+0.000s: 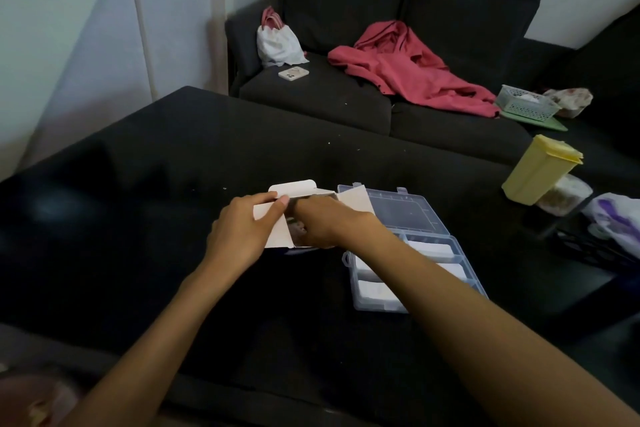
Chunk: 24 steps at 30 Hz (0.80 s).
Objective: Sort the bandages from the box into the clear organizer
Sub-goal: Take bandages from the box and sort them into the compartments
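A white cardboard box (292,189) with its flaps open stands on the black table (138,218). My left hand (242,229) grips its left flap and side. My right hand (329,222) reaches into the box opening, its fingertips hidden inside, so whether it holds a bandage is unclear. Right of the box lies the clear organizer (415,253), lid open. White bandages (374,288) lie in several of its compartments.
A yellow lidded container (536,173) and a clear jar (564,198) stand at the table's right, beside a purple-white bag (616,222). Behind the table a dark sofa (311,90) holds a red garment (408,69), a white bag (277,42), a phone (293,73) and a basket (526,102).
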Each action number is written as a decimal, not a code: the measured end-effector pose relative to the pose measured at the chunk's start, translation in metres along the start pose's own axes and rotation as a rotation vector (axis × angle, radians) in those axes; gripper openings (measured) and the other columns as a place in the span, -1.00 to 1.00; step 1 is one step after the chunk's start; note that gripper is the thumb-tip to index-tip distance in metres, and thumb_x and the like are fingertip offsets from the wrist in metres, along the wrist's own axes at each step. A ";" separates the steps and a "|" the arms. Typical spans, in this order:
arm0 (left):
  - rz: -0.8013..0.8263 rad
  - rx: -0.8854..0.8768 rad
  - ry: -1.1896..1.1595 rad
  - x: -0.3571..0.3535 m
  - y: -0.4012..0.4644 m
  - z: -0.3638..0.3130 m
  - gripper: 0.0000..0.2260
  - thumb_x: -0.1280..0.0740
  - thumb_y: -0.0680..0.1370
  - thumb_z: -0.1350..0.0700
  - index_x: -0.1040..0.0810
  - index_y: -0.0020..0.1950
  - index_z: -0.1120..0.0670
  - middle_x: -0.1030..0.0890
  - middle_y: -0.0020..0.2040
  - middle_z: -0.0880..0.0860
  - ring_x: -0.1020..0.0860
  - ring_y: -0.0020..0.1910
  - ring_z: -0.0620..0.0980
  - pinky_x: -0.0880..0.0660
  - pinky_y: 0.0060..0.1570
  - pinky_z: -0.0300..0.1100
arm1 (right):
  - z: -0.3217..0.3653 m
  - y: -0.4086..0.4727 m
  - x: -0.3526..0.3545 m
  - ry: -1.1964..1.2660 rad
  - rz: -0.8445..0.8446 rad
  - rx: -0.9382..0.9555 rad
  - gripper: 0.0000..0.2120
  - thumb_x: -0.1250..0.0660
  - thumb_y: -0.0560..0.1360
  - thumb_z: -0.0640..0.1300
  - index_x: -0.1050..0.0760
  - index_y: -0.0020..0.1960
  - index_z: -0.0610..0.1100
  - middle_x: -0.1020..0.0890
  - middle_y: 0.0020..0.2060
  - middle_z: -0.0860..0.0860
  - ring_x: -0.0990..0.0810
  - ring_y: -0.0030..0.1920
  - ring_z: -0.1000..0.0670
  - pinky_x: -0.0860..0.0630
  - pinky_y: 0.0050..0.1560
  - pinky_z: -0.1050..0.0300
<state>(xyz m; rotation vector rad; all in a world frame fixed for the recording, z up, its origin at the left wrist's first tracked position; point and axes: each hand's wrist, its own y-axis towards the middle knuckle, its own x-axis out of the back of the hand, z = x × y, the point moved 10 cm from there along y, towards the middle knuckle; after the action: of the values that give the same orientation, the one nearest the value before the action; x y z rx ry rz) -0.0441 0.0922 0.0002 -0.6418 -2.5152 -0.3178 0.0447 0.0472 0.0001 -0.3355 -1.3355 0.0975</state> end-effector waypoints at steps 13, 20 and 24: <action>-0.030 0.036 -0.133 0.010 0.010 0.016 -0.66 -0.32 0.49 -0.19 -0.60 0.17 -0.05 -0.61 0.15 -0.07 -0.55 0.13 0.02 -0.50 0.13 0.04 | -0.013 -0.030 0.047 0.160 -0.273 0.085 -0.84 -0.36 0.49 -0.16 -0.54 -0.02 -0.26 -0.59 0.05 -0.13 -0.56 -0.07 0.00 -0.53 -0.20 0.22; -0.046 0.026 -0.195 0.000 0.014 0.014 -0.61 -0.35 0.39 -0.28 -0.63 0.08 -0.06 -0.64 0.01 -0.10 -0.58 0.01 -0.03 -0.53 0.05 0.01 | -0.054 -0.053 0.028 0.957 -0.222 -0.102 -0.90 -0.36 0.48 -0.14 -0.51 -0.05 -0.15 -0.67 -0.26 0.08 -0.67 -0.21 0.11 -0.58 -0.26 0.29; -0.148 0.003 -0.046 0.007 0.017 0.008 -0.70 -0.31 0.48 -0.20 -0.58 0.13 -0.10 -0.62 0.08 -0.14 -0.54 0.12 -0.05 -0.48 0.05 -0.06 | -0.067 -0.063 0.016 1.188 -0.225 -0.130 -0.92 -0.37 0.46 -0.13 -0.57 -0.09 -0.15 -0.69 -0.13 -0.01 -0.68 -0.10 0.04 -0.60 -0.13 0.24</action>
<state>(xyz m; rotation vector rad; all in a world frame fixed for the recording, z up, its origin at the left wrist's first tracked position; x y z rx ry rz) -0.0444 0.1126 -0.0007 -0.4668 -2.6124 -0.3562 0.1053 -0.0205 0.0209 -0.2709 -0.1906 -0.3405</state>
